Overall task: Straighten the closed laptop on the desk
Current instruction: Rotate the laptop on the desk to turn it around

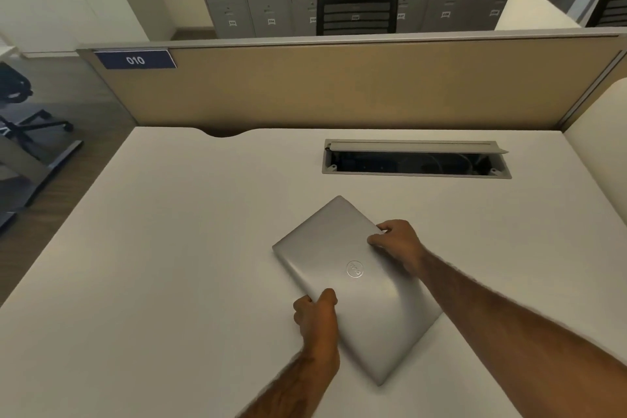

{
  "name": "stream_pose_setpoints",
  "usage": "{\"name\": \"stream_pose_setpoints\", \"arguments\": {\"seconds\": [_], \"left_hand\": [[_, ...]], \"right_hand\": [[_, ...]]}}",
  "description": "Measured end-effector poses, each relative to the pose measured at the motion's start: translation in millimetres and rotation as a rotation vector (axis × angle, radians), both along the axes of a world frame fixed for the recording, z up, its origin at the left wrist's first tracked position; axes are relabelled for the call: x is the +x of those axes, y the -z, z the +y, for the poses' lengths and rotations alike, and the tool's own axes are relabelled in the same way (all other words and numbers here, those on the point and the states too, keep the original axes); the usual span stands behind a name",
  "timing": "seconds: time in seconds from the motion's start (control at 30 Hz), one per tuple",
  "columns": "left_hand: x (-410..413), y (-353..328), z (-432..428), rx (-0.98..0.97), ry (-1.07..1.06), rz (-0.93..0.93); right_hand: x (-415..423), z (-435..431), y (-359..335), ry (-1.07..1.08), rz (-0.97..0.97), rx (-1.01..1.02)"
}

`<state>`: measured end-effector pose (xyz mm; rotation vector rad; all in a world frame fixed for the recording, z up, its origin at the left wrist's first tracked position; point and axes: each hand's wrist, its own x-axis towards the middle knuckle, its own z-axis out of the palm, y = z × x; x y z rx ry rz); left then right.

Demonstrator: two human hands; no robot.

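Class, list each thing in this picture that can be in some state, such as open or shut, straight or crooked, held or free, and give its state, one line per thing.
Laptop: closed, lying flat, skewed to the desk edges.
Left hand: gripping the laptop's left edge.
Right hand: gripping the laptop's right edge.
Cable box lid: flipped open.
Desk: bare apart from the laptop.

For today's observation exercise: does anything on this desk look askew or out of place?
Yes. The closed laptop lies diagonal to the desk edges, a hand on each long side. The cable tray lid near the partition stands open.
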<state>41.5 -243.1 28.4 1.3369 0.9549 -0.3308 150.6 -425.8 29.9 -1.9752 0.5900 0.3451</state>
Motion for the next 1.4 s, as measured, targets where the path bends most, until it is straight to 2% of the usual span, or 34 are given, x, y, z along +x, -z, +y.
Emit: {"name": "stream_pose_setpoints", "arguments": {"seconds": [0.37, 0.77, 0.9, 1.0, 1.1, 1.2, 1.4], "left_hand": [[-32.1, -6.4, -27.1, -0.03, -0.115, 0.006], [-40.8, -0.2, -26.8, -0.032, -0.053, -0.034], [-42.0, 11.9, -7.8, 0.051, 0.1, -0.026], [-30.6, 11.5, 14.9, 0.329, 0.153, -0.017], [-5.0, -0.8, 42.3, 0.651, 0.263, -0.22], [26.9, -6.8, 58.9, 0.793, 0.475, -0.337], [70.1, -11.9, 51.4, 0.756, 0.722, -0.265]], "right_hand": [[21.7, 3.9, -6.6, -0.297, 0.033, -0.098], [21.8, 9.0, 12.2, -0.309, 0.044, -0.214], [-7.4, 14.7, 1.5, -0.188, -0.041, -0.303], [-42.3, 2.3, 5.2, 0.011, -0.193, -0.34], [-82.6, -13.8, 7.0, 0.268, -0.276, -0.371], [-117.3, -24.2, 11.8, 0.406, -0.225, -0.374], [-156.8, -21.5, 24.7, 0.486, 0.02, -0.099]]}}
